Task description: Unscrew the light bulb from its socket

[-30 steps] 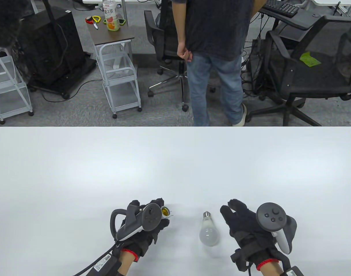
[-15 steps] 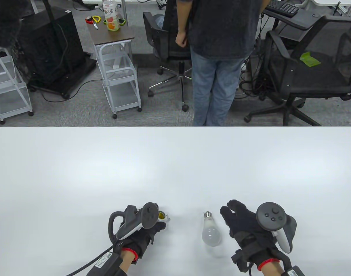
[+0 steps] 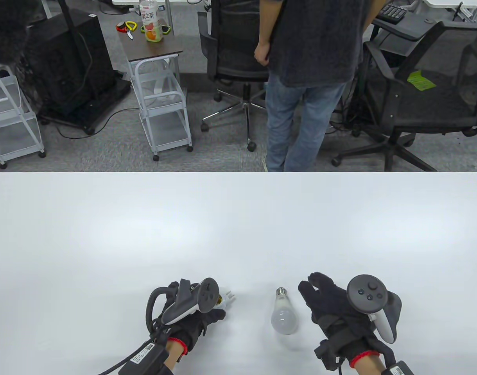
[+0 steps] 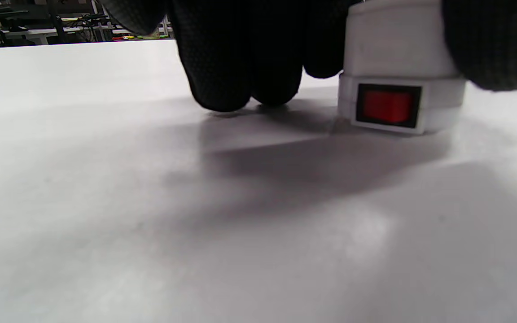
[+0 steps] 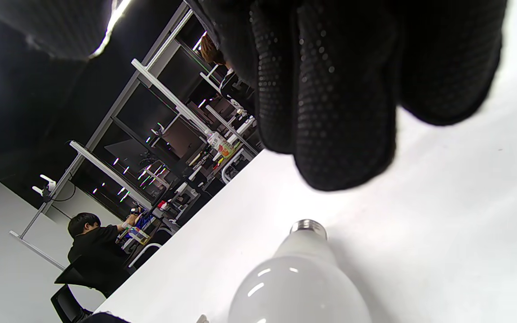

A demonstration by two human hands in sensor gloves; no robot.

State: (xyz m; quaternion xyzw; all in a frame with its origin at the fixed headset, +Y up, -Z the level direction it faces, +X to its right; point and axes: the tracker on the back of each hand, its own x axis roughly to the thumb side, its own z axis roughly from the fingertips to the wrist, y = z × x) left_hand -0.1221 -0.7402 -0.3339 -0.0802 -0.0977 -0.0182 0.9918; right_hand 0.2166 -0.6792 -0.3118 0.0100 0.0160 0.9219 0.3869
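With the bulb (image 3: pixel 284 315) freed, settle the socket (image 4: pixel 397 80) your left hand (image 3: pixel 191 312) grips; right hand (image 3: pixel 332 308) lies empty, relaxed.

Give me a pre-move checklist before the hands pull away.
1. Bulb out of the socket: ok, they lie apart.
2. Bulb resting on the table: ok, on its side.
3. Right hand clear of the bulb: ok, beside it, not touching.
4. Left hand on the socket: ok, fingers around it.
5. Socket fully set down: cannot tell.
6. Red switch on or off: cannot tell.
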